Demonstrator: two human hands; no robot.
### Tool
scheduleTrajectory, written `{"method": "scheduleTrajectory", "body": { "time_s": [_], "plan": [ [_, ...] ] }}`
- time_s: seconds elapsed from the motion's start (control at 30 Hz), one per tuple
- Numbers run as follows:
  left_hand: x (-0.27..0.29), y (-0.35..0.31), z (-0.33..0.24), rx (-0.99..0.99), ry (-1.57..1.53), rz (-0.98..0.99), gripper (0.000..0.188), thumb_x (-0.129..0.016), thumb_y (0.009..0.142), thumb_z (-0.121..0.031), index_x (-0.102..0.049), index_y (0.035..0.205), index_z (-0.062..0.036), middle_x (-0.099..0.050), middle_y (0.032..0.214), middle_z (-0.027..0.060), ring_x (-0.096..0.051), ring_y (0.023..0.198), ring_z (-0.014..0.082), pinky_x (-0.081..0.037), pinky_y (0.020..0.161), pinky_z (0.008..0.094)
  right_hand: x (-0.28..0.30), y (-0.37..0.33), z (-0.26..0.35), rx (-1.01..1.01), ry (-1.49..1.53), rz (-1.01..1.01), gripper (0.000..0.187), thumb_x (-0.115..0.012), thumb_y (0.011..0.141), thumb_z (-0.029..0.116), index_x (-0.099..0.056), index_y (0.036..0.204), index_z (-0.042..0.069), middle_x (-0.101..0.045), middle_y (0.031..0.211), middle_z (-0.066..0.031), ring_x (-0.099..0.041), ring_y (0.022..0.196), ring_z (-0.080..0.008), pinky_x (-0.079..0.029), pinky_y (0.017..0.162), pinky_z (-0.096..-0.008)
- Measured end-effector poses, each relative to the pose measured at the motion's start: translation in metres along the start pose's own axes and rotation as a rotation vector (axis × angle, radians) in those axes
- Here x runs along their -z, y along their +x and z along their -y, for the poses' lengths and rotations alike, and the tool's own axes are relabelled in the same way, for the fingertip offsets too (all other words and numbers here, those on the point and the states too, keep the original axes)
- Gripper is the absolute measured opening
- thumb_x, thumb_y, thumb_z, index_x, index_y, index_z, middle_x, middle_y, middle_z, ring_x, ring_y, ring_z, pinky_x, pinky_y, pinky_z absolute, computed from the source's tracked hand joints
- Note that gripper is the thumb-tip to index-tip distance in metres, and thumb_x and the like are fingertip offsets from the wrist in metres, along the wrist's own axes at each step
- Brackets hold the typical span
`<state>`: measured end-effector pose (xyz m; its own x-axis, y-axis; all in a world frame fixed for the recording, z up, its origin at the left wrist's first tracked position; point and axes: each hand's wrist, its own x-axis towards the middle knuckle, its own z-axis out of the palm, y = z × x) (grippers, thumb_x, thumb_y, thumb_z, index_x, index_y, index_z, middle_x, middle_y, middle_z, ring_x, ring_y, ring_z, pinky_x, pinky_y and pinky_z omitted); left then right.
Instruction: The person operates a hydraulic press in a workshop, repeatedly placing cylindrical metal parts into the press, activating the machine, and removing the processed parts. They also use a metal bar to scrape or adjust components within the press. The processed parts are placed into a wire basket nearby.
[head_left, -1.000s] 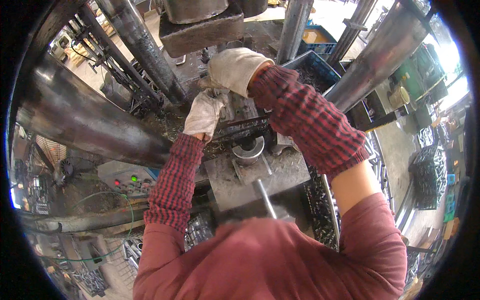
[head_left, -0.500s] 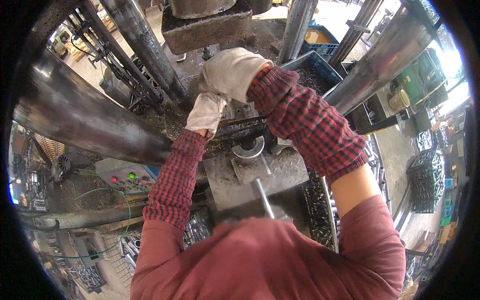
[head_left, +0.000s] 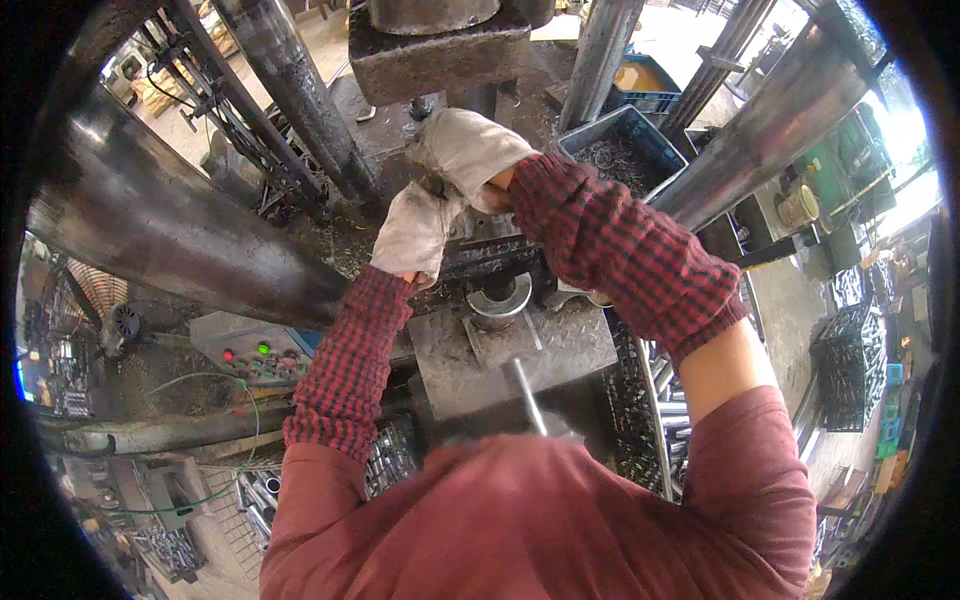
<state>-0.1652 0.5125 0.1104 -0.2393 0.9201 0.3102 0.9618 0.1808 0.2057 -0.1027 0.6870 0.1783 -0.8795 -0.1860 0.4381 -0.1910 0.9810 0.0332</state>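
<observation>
Both my hands wear dirty off-white work gloves and meet beneath a heavy dark press block (head_left: 440, 62). My left hand (head_left: 412, 235) is lower and to the left, its fingers curled in under my right hand. My right hand (head_left: 470, 155) bends over from the right, closed, with its fingertips turned away. Whatever lies between the gloves is hidden by them. Nearer to me, a U-shaped metal cradle (head_left: 500, 298) sits on a flat steel plate (head_left: 450, 365). A shiny metal rod (head_left: 526, 395) sticks out from the plate toward my chest.
Thick steel columns (head_left: 180, 215) flank the work area. A blue bin (head_left: 650, 150) of metal shavings stands at the far right. A control box (head_left: 255, 350) with lit red and green buttons is at the left. Metal tubes (head_left: 672, 400) lie along the right side.
My right hand and forearm have dropped slightly toward me, uncovering more of the blue bin. The gloves remain close together, and the view has shifted a little.
</observation>
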Motion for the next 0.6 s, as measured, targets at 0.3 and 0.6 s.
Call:
{"method": "scheduleTrajectory", "body": {
  "time_s": [0.3,0.6],
  "plan": [
    [0.018,0.0,-0.033,0.103,-0.222,-0.194,0.028,-0.07,0.1,-0.019,-0.074,0.123,-0.0037,-0.08,0.112,0.0189,-0.077,0.104,0.0374,-0.061,0.087,0.0474,0.056,-0.023,0.055,-0.597,0.312,0.063,0.032,-0.074,0.099,0.026,-0.078,0.121,0.004,-0.078,0.112,-0.0231,-0.078,0.102,-0.0378,-0.062,0.088,-0.0432],
    [0.058,-0.009,-0.1,0.451,-0.612,-0.21,0.041,-0.081,0.092,-0.018,-0.071,0.129,-0.004,-0.078,0.11,0.0223,-0.077,0.1,0.0433,-0.062,0.086,0.0481,0.092,-0.059,0.065,-0.462,0.301,-0.112,0.023,-0.078,0.102,0.019,-0.082,0.118,0.004,-0.083,0.105,-0.014,-0.078,0.094,-0.0234,-0.06,0.086,-0.0354]
  ]
}}
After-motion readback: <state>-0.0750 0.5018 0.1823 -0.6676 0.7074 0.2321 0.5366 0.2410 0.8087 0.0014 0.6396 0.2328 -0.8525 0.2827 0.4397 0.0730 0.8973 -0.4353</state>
